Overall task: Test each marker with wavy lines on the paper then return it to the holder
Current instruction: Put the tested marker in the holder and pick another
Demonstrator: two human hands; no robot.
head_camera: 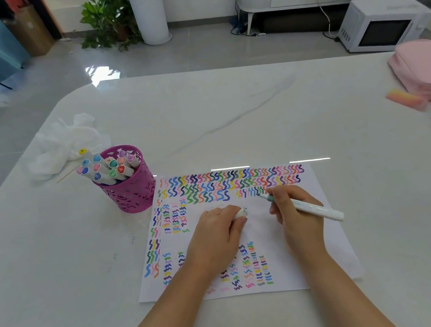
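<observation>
Marker: white barrel, teal collar near the tip, held in the right hand. Fingers are clamped on the front of the barrel in a writing grip. The back end sticks out to the right, past the hand. The tip is down on the paper, at the right end of the short third row of wavy lines. It looks to be touching.

Left hand rests palm-down mid-sheet. Its fingers are curled round a white cap, and only the cap's end shows, beside the thumb.

The paper lies flat on the desk. Three rows of multicoloured waves run along the top edge. There are short stacked columns down the left side and more along the bottom. The middle is still mostly white.

Holder: a magenta cut-out cup, upright, just beside the paper's top-left corner. Can't tell if it touches the sheet. The other markers stand in it leaning left, coloured cap ends up.

Behind the holder on the left is a crumpled white tissue, with a thin wooden stick at its near edge.

At the far right edge of the desk is a pink pouch, with an orange-pink block just in front of it.

Beyond the desk, on the floor: a white microwave on the right, and a potted plant next to a tall white bin.
</observation>
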